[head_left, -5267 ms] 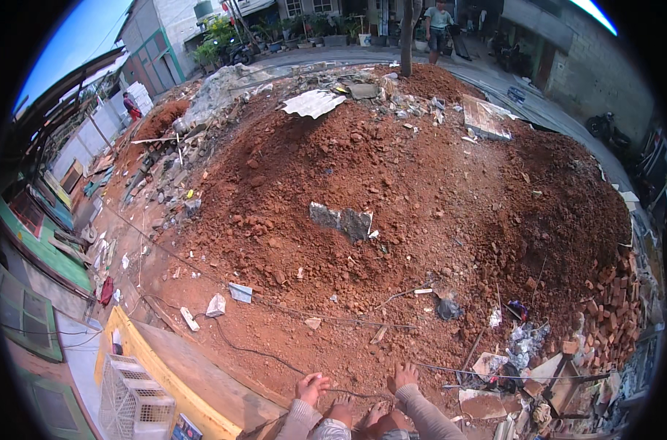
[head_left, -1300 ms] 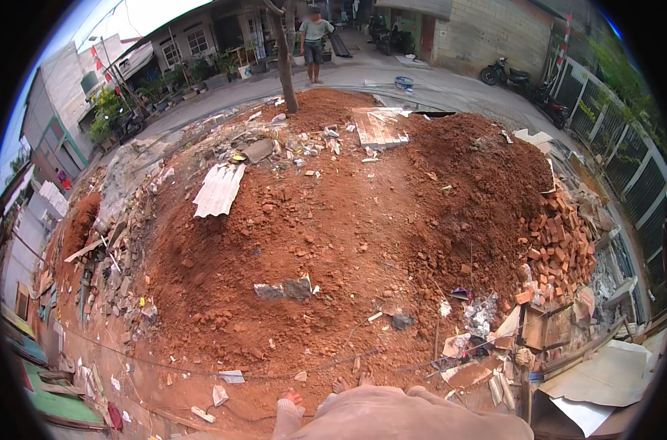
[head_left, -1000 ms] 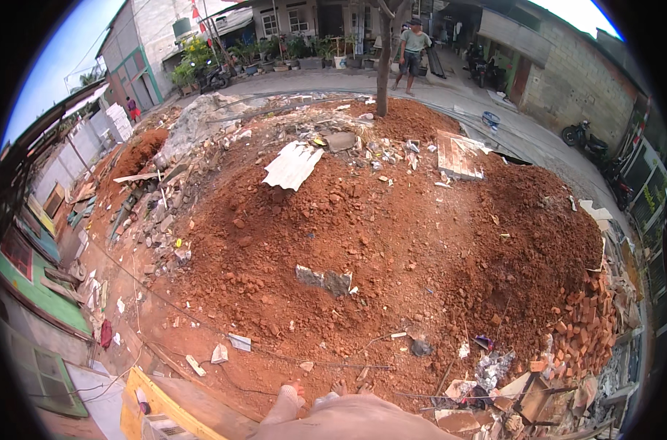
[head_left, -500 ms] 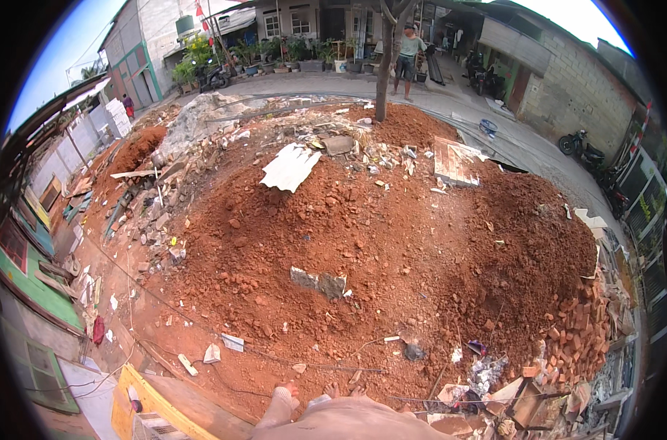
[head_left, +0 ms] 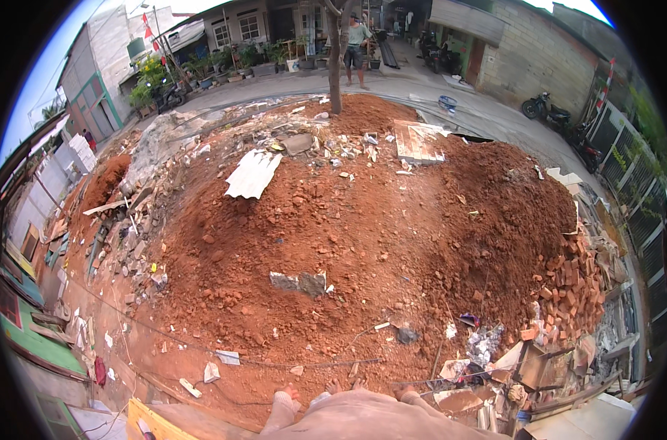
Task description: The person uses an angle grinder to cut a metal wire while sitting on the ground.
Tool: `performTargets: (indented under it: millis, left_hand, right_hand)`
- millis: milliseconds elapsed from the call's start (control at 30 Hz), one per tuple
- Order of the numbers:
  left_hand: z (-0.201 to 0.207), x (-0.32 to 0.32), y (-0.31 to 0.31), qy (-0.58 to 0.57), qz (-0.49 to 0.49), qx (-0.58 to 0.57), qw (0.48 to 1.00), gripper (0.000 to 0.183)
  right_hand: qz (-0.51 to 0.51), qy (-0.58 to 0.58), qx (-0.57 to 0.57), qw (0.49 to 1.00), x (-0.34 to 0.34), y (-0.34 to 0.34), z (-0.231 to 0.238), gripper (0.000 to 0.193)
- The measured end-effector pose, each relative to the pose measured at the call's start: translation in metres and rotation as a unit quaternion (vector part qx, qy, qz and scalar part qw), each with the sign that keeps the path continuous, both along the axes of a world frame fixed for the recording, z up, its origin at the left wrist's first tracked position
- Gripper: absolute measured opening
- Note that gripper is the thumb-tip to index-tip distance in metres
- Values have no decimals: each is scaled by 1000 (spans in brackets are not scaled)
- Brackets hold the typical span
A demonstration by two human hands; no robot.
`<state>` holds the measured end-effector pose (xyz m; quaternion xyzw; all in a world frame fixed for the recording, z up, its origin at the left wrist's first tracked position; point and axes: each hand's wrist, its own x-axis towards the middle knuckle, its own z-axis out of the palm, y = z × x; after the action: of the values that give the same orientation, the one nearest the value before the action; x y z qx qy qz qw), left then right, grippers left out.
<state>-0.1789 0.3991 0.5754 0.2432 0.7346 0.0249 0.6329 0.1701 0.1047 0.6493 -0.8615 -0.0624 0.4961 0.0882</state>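
At the lower edge my left hand (head_left: 288,394) hangs beside my body, its fingers loosely apart and nothing visible in them. A long pinkish sleeve covers that arm. My right hand (head_left: 404,394) shows only in part past my clothing; its fingers are too small to read. Between the hands my bare toes (head_left: 347,385) rest on reddish soil (head_left: 333,242). Closest to the left hand are a small brown fragment (head_left: 297,370) and a thin dark cable (head_left: 326,364) along the ground. Near the right hand lies a brown board (head_left: 457,400).
A broken concrete chunk (head_left: 298,283) and a white corrugated sheet (head_left: 253,174) lie on the mound. Bricks (head_left: 572,293) are heaped at right, above scattered debris. A yellow wooden frame (head_left: 154,422) stands lower left. Beyond a tree (head_left: 335,66), another person (head_left: 356,51) stands on the road.
The view has turned to the right, so the mound, tree and road sit further left. More of my right hand shows now. Nothing has been picked up.
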Motion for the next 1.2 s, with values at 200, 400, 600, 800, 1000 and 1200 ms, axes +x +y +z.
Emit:
performTargets:
  millis: [200, 400, 600, 800, 1000, 1200]
  left_hand:
    - [13, 4, 1, 30, 12, 17, 999, 39]
    - [21, 7, 2, 46, -25, 15, 999, 38]
    - [14, 4, 11, 27, -23, 19, 999, 41]
    - [25, 10, 15, 23, -60, 2, 998, 42]
    - [44, 27, 13, 41, -91, -15, 995, 42]
    - [54, 35, -1, 69, -191, 15, 979, 34]
  right_hand:
    - [7, -46, 3, 999, 2, -7, -25, 49]
    - [-31, -75, 37, 996, 6, -9, -59, 48]
    - [-2, -95, 64, 993, 8, -11, -73, 45]
    - [-54, -84, 16, 995, 7, -11, -101, 41]
    - [-58, -73, 14, 996, 16, -17, -103, 38]
    - [-57, -69, 15, 996, 31, -22, -101, 36]
